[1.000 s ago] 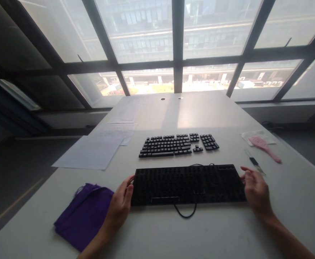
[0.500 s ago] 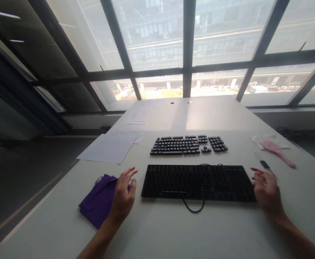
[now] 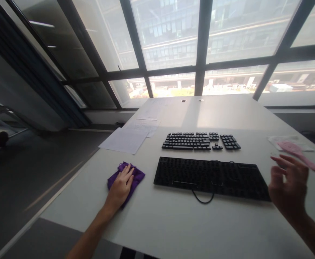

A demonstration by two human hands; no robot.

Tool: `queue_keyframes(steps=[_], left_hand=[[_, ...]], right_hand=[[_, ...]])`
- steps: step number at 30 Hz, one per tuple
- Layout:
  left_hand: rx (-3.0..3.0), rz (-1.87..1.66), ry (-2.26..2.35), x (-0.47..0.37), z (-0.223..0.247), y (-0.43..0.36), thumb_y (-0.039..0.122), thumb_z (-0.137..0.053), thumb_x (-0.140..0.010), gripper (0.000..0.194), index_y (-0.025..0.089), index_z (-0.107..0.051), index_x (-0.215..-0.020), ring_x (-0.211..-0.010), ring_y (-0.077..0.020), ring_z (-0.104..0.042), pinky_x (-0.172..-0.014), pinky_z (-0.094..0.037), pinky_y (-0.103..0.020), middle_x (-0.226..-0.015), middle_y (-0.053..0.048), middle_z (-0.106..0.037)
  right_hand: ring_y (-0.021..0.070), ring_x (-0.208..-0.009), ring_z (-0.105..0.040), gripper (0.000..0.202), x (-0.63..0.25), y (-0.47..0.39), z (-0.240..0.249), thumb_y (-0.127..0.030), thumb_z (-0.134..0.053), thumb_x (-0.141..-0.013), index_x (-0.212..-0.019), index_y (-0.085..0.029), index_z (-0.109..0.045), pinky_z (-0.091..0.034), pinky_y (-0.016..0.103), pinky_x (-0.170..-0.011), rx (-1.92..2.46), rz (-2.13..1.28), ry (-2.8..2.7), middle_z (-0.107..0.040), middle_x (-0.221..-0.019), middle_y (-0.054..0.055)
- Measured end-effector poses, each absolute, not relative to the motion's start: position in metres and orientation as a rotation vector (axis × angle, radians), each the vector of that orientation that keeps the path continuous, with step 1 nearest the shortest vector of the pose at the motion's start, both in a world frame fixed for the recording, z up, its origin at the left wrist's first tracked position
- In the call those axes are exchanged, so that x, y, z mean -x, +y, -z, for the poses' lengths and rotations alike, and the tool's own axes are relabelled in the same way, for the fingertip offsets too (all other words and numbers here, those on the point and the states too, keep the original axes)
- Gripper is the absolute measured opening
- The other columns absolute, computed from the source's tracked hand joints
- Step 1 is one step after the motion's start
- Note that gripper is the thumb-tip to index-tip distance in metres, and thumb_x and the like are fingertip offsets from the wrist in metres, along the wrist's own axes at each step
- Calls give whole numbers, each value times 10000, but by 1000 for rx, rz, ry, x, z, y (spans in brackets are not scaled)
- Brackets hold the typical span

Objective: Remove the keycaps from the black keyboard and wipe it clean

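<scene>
My left hand (image 3: pixel 121 185) lies on a folded purple cloth (image 3: pixel 138 176), its fingers stretched over the top. Right of it is a black keyboard base (image 3: pixel 208 178), seemingly face down, with a cable loop at its front edge. My right hand (image 3: pixel 289 180) hovers past the base's right end, fingers bent and apart, nothing visible in them. Behind the base, black keycaps (image 3: pixel 187 141) are laid out in keyboard order. A pink hairbrush (image 3: pixel 293 148) lies beyond my right hand, on a small clear bag.
White paper sheets (image 3: pixel 123 140) lie on the left of the white table (image 3: pixel 173 223). Two round fittings are near the far edge. Large windows stand behind the table, and a dark curtain (image 3: pixel 39 68) hangs at the left.
The view has turned left. My left hand has moved onto the purple cloth, which is now more bunched. My right hand has lifted away from the keyboard base, toward the hairbrush.
</scene>
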State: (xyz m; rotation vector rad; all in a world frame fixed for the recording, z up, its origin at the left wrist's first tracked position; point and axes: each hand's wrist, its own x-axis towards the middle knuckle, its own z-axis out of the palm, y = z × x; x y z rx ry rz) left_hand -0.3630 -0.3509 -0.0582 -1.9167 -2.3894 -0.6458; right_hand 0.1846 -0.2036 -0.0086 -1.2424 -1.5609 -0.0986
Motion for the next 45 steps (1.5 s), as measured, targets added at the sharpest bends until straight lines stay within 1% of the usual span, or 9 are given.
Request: queue_keyframes(steps=[6,11,14,17,20,23,31,40,45], left_hand=[[1625,1232,-2515,352,32,-345,513,-392,-975,534,121,-687,-1184,-1117,-286,-661,-998,-508,-399,-1171,-124,-724],[1600,1429,-2427,313,-5,-327,528,-368,-996,533,118,-706,-1029,-772,-235,-671,-718,-538,-312,-841,-77,-737],[1917,1408,-2258,279,-14,-306,460,-352,-1021,475,154,-661,-1211,-985,-250,-685,-886,-532,-352,-1078,-96,-739],[2384,1029,-2038,253,-2,-288,406,-389,-1017,433,198,-602,-1331,-1380,-299,-459,-1168,-319,-498,-1447,-104,-551],[2585,693,-1989,244,20,-281,462,-537,-948,650,171,-391,-1512,-1505,-343,-208,-1204,-214,-579,-1601,-137,-310],[2664,600,-1931,249,35,-280,475,-547,-941,767,151,-250,-1569,-1526,-333,-115,-1228,-161,-565,-1636,-150,-195],[2822,687,-1820,260,31,-276,340,-343,-1034,577,211,-216,-1582,-1530,-266,-114,-1251,-188,-487,-1642,-79,-203],[2685,649,-2042,268,35,-281,487,-427,-1002,676,160,-253,-1568,-1520,-293,-122,-1234,-193,-501,-1641,-133,-130],[2763,721,-1991,274,21,-281,458,-466,-992,618,215,-330,-1544,-1503,-265,-234,-1221,-254,-463,-1621,-95,-257]], right_hand=[[351,-1199,-544,262,-136,-227,-8,-356,-493,-944,-1100,-227,-659,-447,543,-1002,960,-43,-1791,-558,-1260,167],[301,-1194,-544,224,-65,-231,-16,-271,-486,-968,-1109,-206,-647,-483,486,-980,731,-266,-1998,-525,-1297,147],[279,-1169,-550,225,-16,-235,-16,-237,-470,-986,-1131,-199,-637,-501,460,-971,629,-383,-2102,-526,-1295,145],[284,-1211,-530,278,27,-240,-11,-224,-472,-986,-1228,-200,-608,-477,482,-1031,612,-429,-2159,-551,-1300,142],[292,-1263,-517,395,54,-242,3,-182,-459,-974,-1359,-196,-546,-451,513,-1076,652,-418,-2276,-557,-1365,148],[333,-1344,-468,448,66,-239,19,-196,-477,-966,-1403,-106,-513,-418,543,-1111,776,-356,-2353,-529,-1424,207],[304,-1393,-440,452,67,-237,22,-175,-482,-979,-1421,-82,-507,-356,499,-1167,631,-221,-2519,-494,-1488,193],[250,-1131,-641,146,68,-232,15,-119,-595,-913,-925,-150,-738,-448,360,-1060,729,-329,-2552,-729,-1113,116],[231,-979,-695,182,68,-231,6,-117,-533,-933,-990,-161,-700,-507,308,-884,831,-412,-2563,-744,-1031,105]])
